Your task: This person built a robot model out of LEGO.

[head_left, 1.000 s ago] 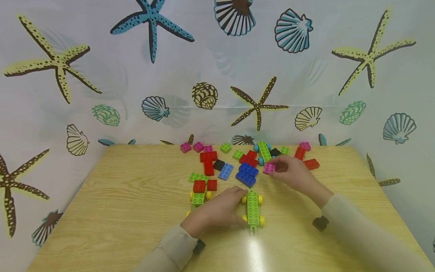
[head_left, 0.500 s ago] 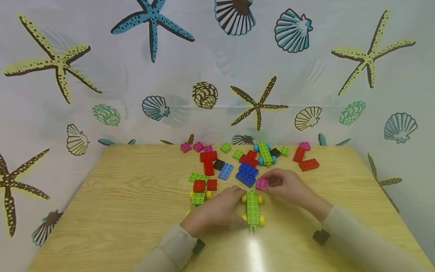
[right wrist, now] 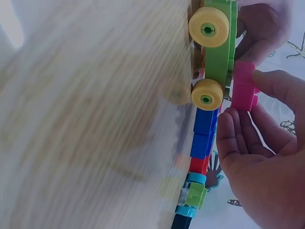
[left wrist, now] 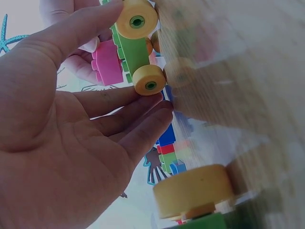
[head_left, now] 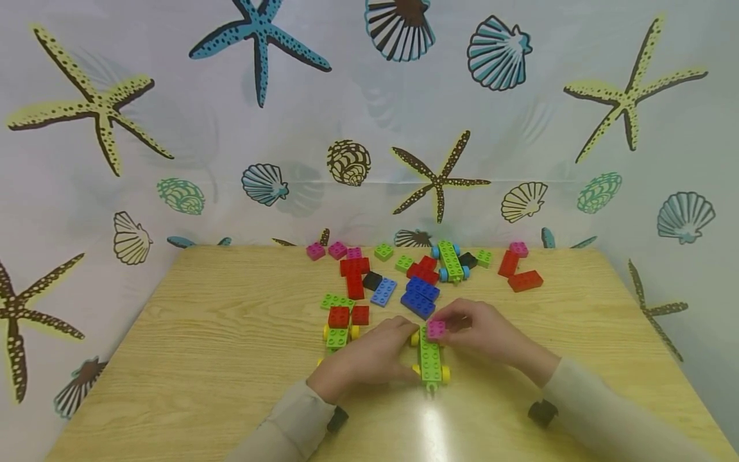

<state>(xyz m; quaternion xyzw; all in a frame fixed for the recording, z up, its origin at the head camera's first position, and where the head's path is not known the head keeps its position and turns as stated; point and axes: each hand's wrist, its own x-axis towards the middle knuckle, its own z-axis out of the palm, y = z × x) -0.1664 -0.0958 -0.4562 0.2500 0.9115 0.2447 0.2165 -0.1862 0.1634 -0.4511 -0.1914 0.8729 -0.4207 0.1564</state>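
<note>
A light-green toy car base (head_left: 430, 362) with yellow wheels stands lengthwise on the table before me. At its left side is my left hand (head_left: 375, 356), its thumb by the near wheel and its fingertips at the far wheel (left wrist: 148, 80), holding the base. My right hand (head_left: 487, 330) pinches a pink building brick (head_left: 435, 330) between thumb and fingers. That brick (right wrist: 243, 86) hangs over the far end of the base, close to its studs; whether they touch I cannot tell. A second green car (head_left: 337, 337) with a red brick (head_left: 339, 316) on it is partly hidden behind my left hand.
Beyond my hands lie blue bricks (head_left: 419, 301), a light-blue plate (head_left: 383, 292) and red bricks (head_left: 355, 282). A green car base with blue wheels (head_left: 450, 260) stands farther back. Pink bricks (head_left: 315, 251) sit along the table's back edge, before a shell-patterned cloth (head_left: 323, 115).
My right hand has carried the pink brick left and nearer, from beside the blue bricks to over the far end of the green car base. My left hand has stayed put.
</note>
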